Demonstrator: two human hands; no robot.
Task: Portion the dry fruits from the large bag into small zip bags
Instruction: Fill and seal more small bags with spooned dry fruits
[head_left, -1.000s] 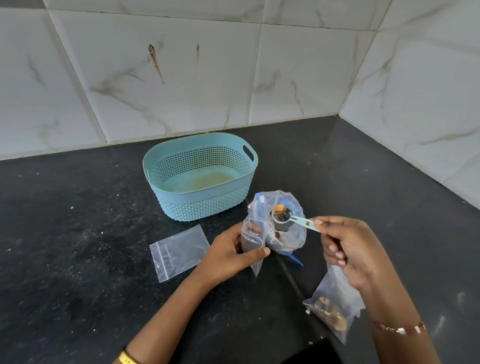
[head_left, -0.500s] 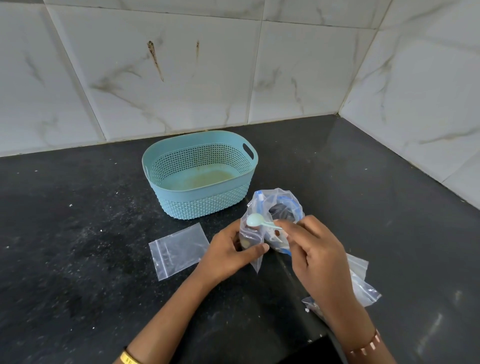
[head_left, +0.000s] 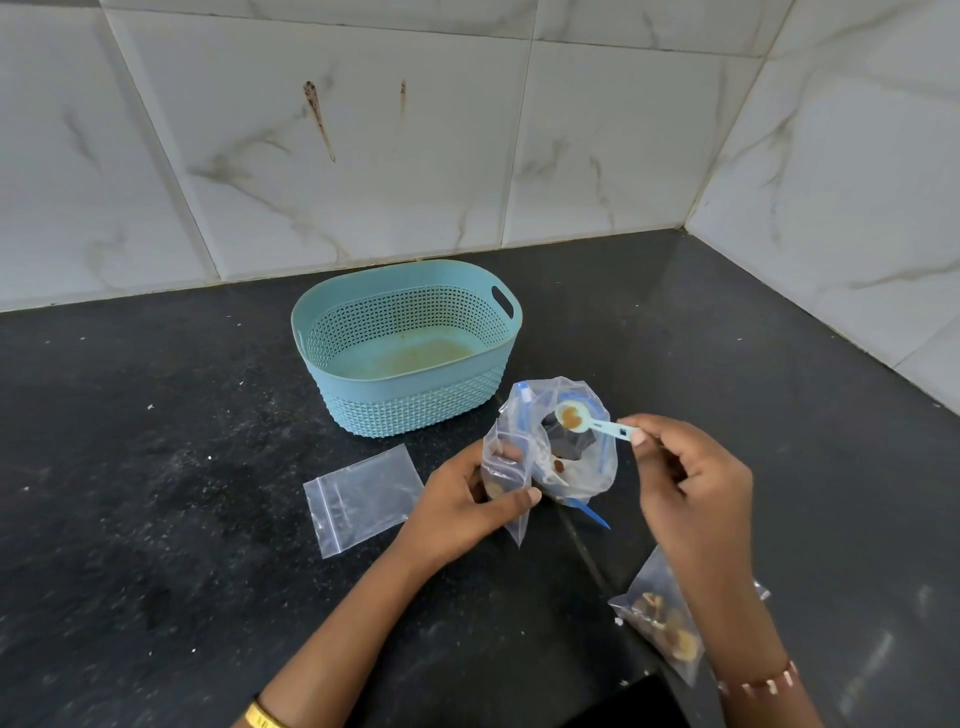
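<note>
Scooping mid-portion: right hand (head_left: 691, 483) pinching the spoon (head_left: 592, 423) with fruit over the big bag (head_left: 576, 447) on the table (head_left: 156, 493), left hand (head_left: 467, 499) gripping the zip bag (head_left: 506, 467) open beside it, next up probably tipping the scoop in without spilling.

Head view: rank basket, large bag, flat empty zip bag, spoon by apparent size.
1. basket
2. large bag and flat empty zip bag look alike; bag is crumpled, so unsure
3. spoon
</note>
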